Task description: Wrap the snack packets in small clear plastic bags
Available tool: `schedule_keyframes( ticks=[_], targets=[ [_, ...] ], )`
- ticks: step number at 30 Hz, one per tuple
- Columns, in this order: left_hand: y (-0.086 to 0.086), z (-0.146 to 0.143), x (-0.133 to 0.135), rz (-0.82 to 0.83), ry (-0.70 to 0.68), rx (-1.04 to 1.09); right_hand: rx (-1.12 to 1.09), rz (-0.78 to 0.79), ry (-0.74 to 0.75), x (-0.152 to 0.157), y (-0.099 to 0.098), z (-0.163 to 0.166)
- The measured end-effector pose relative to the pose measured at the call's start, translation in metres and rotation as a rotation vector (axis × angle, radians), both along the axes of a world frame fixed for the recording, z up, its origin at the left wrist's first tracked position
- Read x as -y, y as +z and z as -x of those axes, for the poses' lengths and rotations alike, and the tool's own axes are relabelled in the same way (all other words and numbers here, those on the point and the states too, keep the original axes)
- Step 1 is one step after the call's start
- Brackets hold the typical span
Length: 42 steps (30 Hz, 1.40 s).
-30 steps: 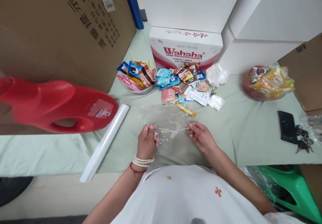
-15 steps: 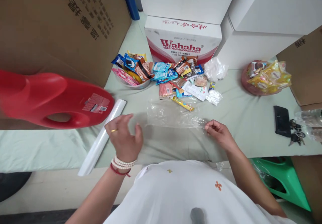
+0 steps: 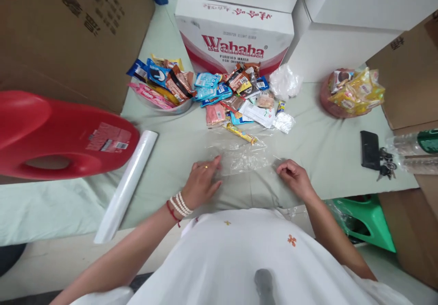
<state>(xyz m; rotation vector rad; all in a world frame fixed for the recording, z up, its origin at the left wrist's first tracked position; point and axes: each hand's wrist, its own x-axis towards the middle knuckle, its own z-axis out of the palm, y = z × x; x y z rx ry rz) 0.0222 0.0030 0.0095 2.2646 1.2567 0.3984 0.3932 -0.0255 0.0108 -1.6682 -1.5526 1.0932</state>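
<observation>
A clear plastic bag [image 3: 244,156] lies flat on the pale green cloth [image 3: 321,149] in front of me. My left hand [image 3: 202,184] rests on the bag's left edge with its fingers stretched out and lying flat. My right hand [image 3: 294,178] pinches the bag's right edge with curled fingers. Just beyond the bag lies a heap of small snack packets [image 3: 236,99], some spilling from a bowl [image 3: 169,108] at the left.
A red jug [image 3: 61,138] lies on its side at the left beside a white roll [image 3: 126,186]. Cardboard boxes stand left and right, a Wahaha carton [image 3: 234,38] at the back. A red bowl of yellow packets [image 3: 354,95], a black phone [image 3: 369,149] and keys sit right.
My left hand let go of the bag, swung out to the left, then came back and settled flat on its left edge. The bag now lies spread on the cloth.
</observation>
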Motion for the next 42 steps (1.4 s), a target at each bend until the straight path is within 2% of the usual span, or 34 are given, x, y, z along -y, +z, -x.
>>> schedule_keyframes(
  ticks=[3, 5, 8, 10, 12, 14, 16, 19, 23, 26, 28, 30, 32, 34, 35, 38, 40, 42],
  targets=[
    [0.002, -0.002, 0.010, 0.022, 0.018, 0.030, 0.115, -0.077, 0.090, -0.006, 0.007, 0.001],
    [0.010, 0.001, 0.014, -0.022, 0.015, 0.122, 0.212, -0.128, 0.147, -0.011, 0.023, -0.003],
    [0.026, 0.005, 0.010, -0.039, 0.061, 0.289, 0.383, -0.317, 0.096, -0.023, 0.053, 0.000],
    [0.033, 0.002, 0.001, -0.016, 0.129, 0.307, 0.484, -0.454, 0.090, -0.036, 0.066, 0.017],
    [0.033, -0.006, -0.011, 0.013, 0.185, 0.212, 0.550, -0.469, 0.250, -0.051, 0.066, 0.043],
    [0.027, -0.015, -0.024, 0.057, 0.216, 0.031, 0.605, -0.360, 0.456, -0.063, 0.057, 0.067],
    [0.018, -0.020, -0.032, 0.092, 0.221, -0.134, 0.655, -0.271, 0.543, -0.065, 0.046, 0.082],
    [0.007, -0.018, -0.034, 0.077, 0.193, -0.209, 0.626, -0.362, 0.517, -0.043, 0.035, 0.077],
    [0.003, -0.011, -0.027, 0.030, 0.171, -0.204, 0.494, -0.559, 0.533, 0.018, 0.027, 0.044],
    [0.004, -0.010, -0.024, 0.039, 0.168, -0.208, 0.456, -0.528, 0.574, 0.059, 0.024, 0.015],
    [0.005, -0.010, -0.022, 0.056, 0.161, -0.240, 0.410, -0.416, 0.660, 0.072, 0.033, -0.003],
    [0.007, -0.011, -0.019, 0.075, 0.137, -0.290, 0.321, -0.288, 0.726, 0.071, 0.053, -0.017],
    [0.010, -0.011, -0.015, 0.095, 0.111, -0.323, 0.245, -0.241, 0.661, 0.057, 0.077, -0.022],
    [0.013, -0.009, -0.012, 0.115, 0.102, -0.324, 0.231, -0.287, 0.557, 0.033, 0.093, -0.010],
    [0.013, -0.008, -0.011, 0.125, 0.105, -0.314, 0.243, -0.325, 0.557, 0.020, 0.096, 0.003],
    [0.011, 0.001, -0.010, 0.154, 0.114, -0.241, 0.346, -0.411, 0.812, -0.012, 0.079, 0.061],
    [0.009, 0.011, -0.011, 0.164, 0.107, -0.168, 0.464, -0.441, 1.025, -0.021, 0.058, 0.103],
    [0.011, 0.019, -0.011, 0.132, 0.124, -0.107, 0.537, -0.461, 1.168, -0.022, 0.040, 0.135]
  ],
)
